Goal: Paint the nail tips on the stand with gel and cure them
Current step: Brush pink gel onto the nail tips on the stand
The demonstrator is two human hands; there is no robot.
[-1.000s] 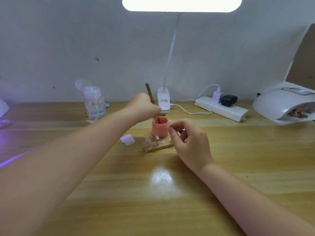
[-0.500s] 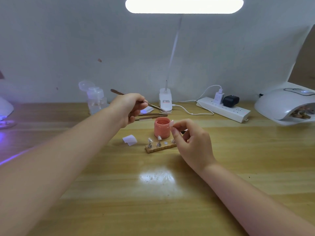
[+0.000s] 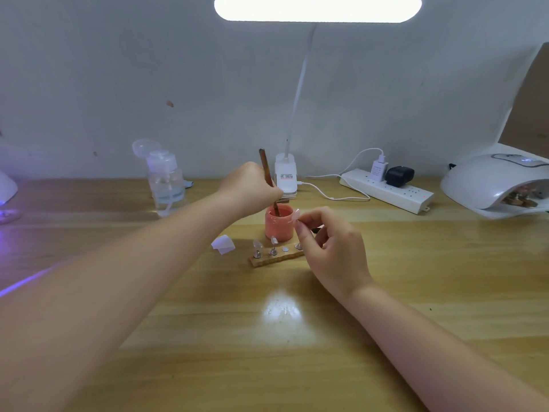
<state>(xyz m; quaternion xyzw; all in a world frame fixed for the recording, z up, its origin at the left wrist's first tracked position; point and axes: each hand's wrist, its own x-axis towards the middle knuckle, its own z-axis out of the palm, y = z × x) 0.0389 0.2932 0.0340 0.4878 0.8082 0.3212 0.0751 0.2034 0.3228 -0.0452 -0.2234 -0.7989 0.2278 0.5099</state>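
The surface (image 3: 416,278) is pale, varnished wood, glossy enough to mirror the lamp. The stand (image 3: 277,258) looks like raw wood with small metal pegs. The pink jar (image 3: 278,227) seems smooth plastic; the curing lamp (image 3: 487,182) is shiny white plastic.

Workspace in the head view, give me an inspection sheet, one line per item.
Surface: wooden table, lamp glare at its centre.
Job's things: pink gel pot open; wooden stand in front of it holds nail tips; curing lamp at right.
Clutter: pump bottle; white scrap.
Grips: left hand holds brush, tip in pot; right hand pinches one nail tip.
Cables: power strip, two plugs, white lead.
Surroundings: desk lamp lit, pale wall.
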